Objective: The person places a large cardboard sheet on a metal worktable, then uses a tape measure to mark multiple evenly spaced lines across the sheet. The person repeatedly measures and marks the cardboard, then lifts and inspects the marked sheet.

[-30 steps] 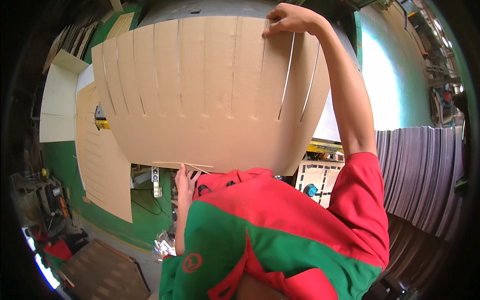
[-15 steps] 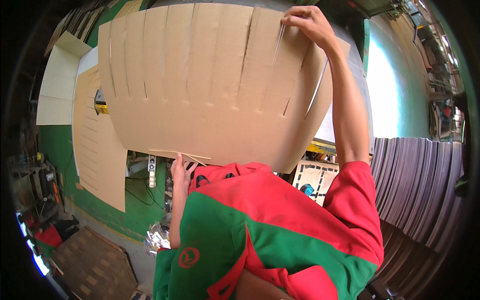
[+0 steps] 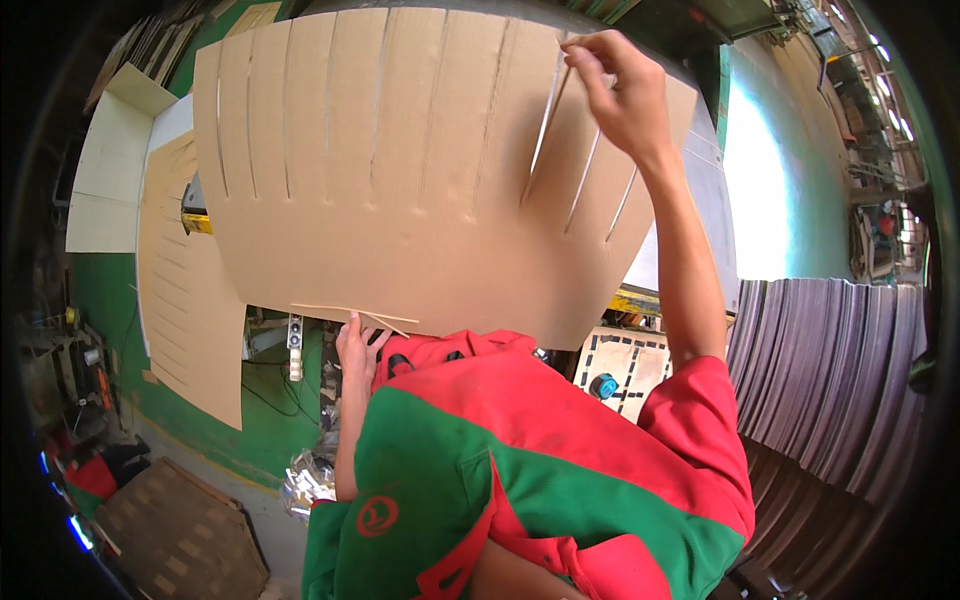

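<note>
A large brown cardboard sheet [image 3: 400, 240] with a row of long narrow slots lies before me. Near its far right edge my right hand [image 3: 625, 95] is closed in a pinch on a thin cardboard strip [image 3: 560, 95]. This strip is partly lifted out of its slot and slants down toward the slot's near end. At the sheet's near edge is my left hand [image 3: 358, 348], its thumb against loose thin cardboard strips [image 3: 330, 307]. Its other fingers are partly hidden below the edge. Several slots are see-through, while those in the middle look still filled.
Another slotted cardboard sheet [image 3: 190, 330] lies at the left, beside a pale folded board [image 3: 105, 175]. A tall stack of grey sheets [image 3: 820, 380] stands at the right. Below the sheet's right side is a board with black dashes [image 3: 640, 355] and a blue round object [image 3: 604, 386].
My right hand has drawn the strip up and toward me, opening a bright gap in its slot. The sheet's right part lies flatter. My left hand stays at the near edge.
</note>
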